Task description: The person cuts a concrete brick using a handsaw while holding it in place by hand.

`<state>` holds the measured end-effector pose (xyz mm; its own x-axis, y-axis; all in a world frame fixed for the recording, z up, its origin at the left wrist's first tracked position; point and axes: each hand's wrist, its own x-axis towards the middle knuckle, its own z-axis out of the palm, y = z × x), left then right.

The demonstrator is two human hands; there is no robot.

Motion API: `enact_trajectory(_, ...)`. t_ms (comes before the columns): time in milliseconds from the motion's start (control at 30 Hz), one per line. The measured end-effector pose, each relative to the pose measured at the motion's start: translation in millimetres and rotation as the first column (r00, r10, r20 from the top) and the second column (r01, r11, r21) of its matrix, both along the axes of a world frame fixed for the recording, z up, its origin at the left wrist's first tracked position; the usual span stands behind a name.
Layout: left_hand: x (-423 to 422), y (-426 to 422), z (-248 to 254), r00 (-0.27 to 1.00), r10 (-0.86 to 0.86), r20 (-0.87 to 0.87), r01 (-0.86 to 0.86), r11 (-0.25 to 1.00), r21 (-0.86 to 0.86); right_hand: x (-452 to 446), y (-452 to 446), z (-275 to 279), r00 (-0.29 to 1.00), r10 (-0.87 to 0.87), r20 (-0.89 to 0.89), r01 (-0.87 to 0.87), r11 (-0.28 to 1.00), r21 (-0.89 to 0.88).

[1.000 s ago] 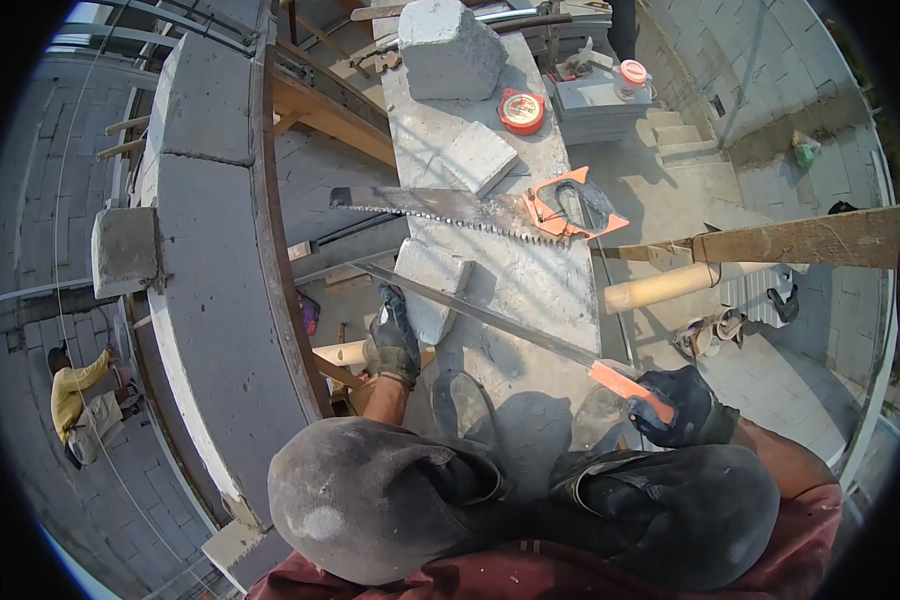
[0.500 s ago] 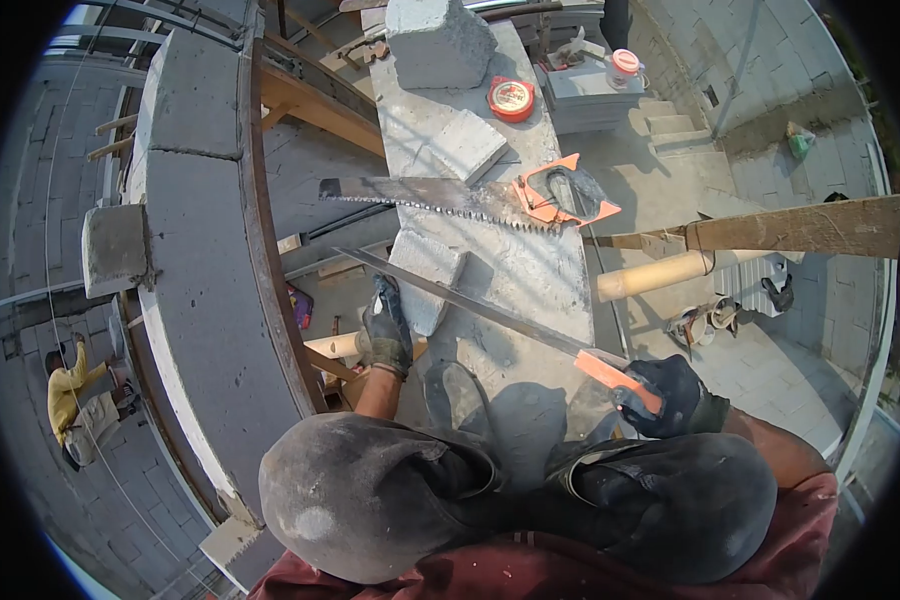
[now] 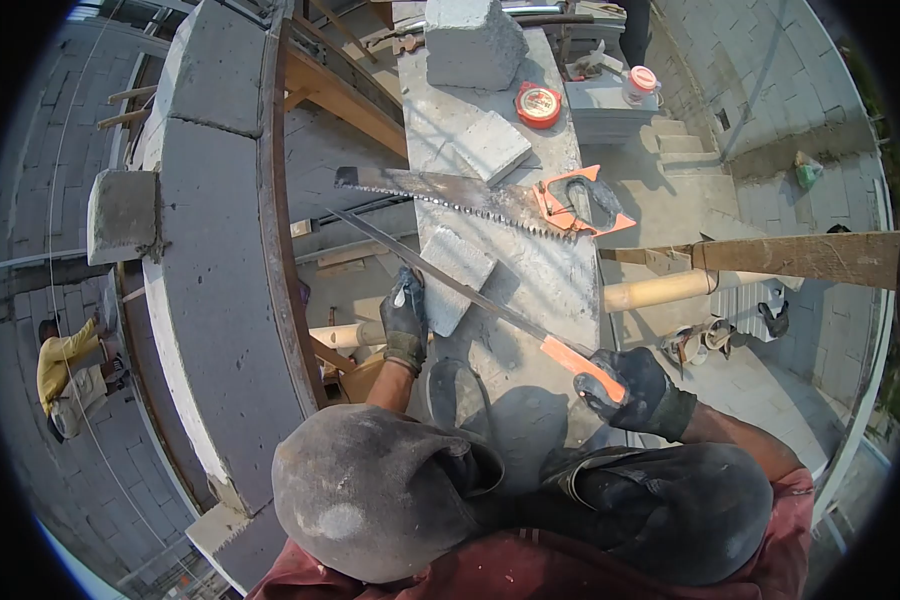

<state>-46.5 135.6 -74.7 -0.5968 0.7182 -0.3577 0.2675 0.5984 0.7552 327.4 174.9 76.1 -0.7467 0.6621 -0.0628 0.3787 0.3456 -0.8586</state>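
The right hand (image 3: pixel 635 393), in a dark, dusty work glove, is closed around the orange handle of a handsaw (image 3: pixel 448 277). Its long, thin blade is seen nearly edge-on, slanting up and left across a small, pale block (image 3: pixel 467 258). The block has a matte, slightly rough face and straight edges, and lies on a long, dusty concrete surface (image 3: pixel 545 350), at its left side.

The left hand (image 3: pixel 404 318), gloved too, is at the block's left edge with its fingers pointing away from the wearer; whether they are clamped on the block, I cannot tell.

Farther along the same surface, a coarse-toothed saw (image 3: pixel 440 190) lies flat, its broad, worn metal blade jutting past the left edge, its orange and black handle at the right. Beyond it are a flat, squarish slab (image 3: pixel 493 147), a round, red-rimmed tape measure (image 3: pixel 538 105) and a large, chunky block (image 3: pixel 470 50) with chipped edges. To the right, a smooth, rounded bamboo pole (image 3: pixel 655 291) runs below a rough, brown wooden plank (image 3: pixel 810 261).
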Motion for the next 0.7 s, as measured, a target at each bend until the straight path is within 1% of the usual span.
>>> enact_trajectory(33,-2.4,-3.4,-6.5,1.0,0.014,0.002,-0.014,1.0,0.002,-1.5,-0.4,-1.4,1.0,0.014,0.002,-0.014,1.0,0.002)
enact_trajectory(67,8.6,3.6,17.4,0.997,0.062,0.042,-0.06,0.998,-0.031,-1.7,-2.3,-4.6,1.0,0.018,-0.014,-0.018,0.999,0.03)
enact_trajectory(100,14.1,7.3,29.9,0.991,0.108,0.08,-0.103,0.993,-0.064,-2.8,-2.0,-6.5,0.999,0.021,-0.03,-0.019,0.998,0.058)
enact_trajectory(133,12.3,-1.1,16.7,0.952,0.175,0.252,-0.191,0.981,0.043,-6.8,1.2,-3.2,0.999,0.016,-0.028,-0.014,0.999,0.05)
enact_trajectory(167,10.5,-7.0,8.1,0.95,0.179,0.255,-0.196,0.979,0.046,-7.9,3.1,-7.5,0.999,0.021,-0.025,-0.02,0.998,0.054)
enact_trajectory(233,10.4,-7.3,8.8,0.959,0.156,0.236,-0.194,0.97,0.146,-11.9,5.8,-17.4,0.999,-0.026,-0.037,0.028,0.998,0.051)
enact_trajectory(267,13.8,-9.1,8.4,0.896,0.23,0.381,-0.312,0.935,0.169,-11.1,10.8,-18.0,0.999,-0.034,-0.038,0.036,0.998,0.047)
enact_trajectory(333,9.1,-9.6,19.4,0.903,0.195,0.382,-0.259,0.958,0.122,-16.6,26.1,-6.0,0.999,0.005,-0.038,-0.004,1.0,0.022)
enact_trajectory(367,7.4,-11.3,22.1,0.905,0.175,0.388,-0.224,0.971,0.086,-13.8,22.1,-9.1,0.999,-0.009,-0.037,0.01,1.0,0.01)
enact_trajectory(400,7.6,-13.4,21.0,0.906,0.167,0.389,-0.215,0.973,0.084,-9.6,20.9,-13.2,0.999,-0.031,0.012,0.031,0.999,0.018)
enact_trajectory(433,8.4,-17.8,19.6,0.987,0.102,0.121,-0.123,0.975,0.183,-7.0,21.5,-14.9,0.997,-0.049,0.059,0.047,0.998,0.031)
enact_trajectory(467,9.2,-21.7,18.3,0.985,0.051,-0.162,-0.008,0.967,0.255,-9.4,23.1,-10.7,0.999,-0.043,0.014,0.042,0.999,0.013)
enact_trajectory(500,14.0,-25.0,32.2,0.986,0.047,-0.162,-0.004,0.967,0.255,-8.1,22.5,-10.2,0.999,-0.047,0.014,0.046,0.999,0.014)
enact_trajectory(533,20.9,-25.0,56.8,0.904,-0.173,-0.391,0.238,0.963,0.124,-7.3,21.9,-10.5,0.999,-0.044,0.004,0.044,0.999,-0.001)
enact_trajectory(567,25.0,-27.2,71.2,0.728,-0.39,-0.564,0.432,0.899,-0.064,-6.9,18.9,-10.2,0.999,-0.041,-0.008,0.041,0.999,-0.024)
enact_trajectory(600,30.7,-25.3,68.2,0.725,-0.393,-0.565,0.434,0.898,-0.067,-7.6,18.0,-9.9,0.999,-0.043,-0.01,0.043,0.999,-0.026)
enact_trajectory(667,46.1,-15.6,58.0,0.58,-0.468,-0.667,0.382,0.879,-0.284,-9.2,19.2,-8.0,0.999,-0.013,0.037,0.013,1.0,0.005)
enact_trajectory(700,45.8,-9.6,60.5,0.579,-0.467,-0.668,0.383,0.88,-0.282,-9.9,19.5,-6.7,0.999,-0.015,0.036,0.014,1.0,0.007)
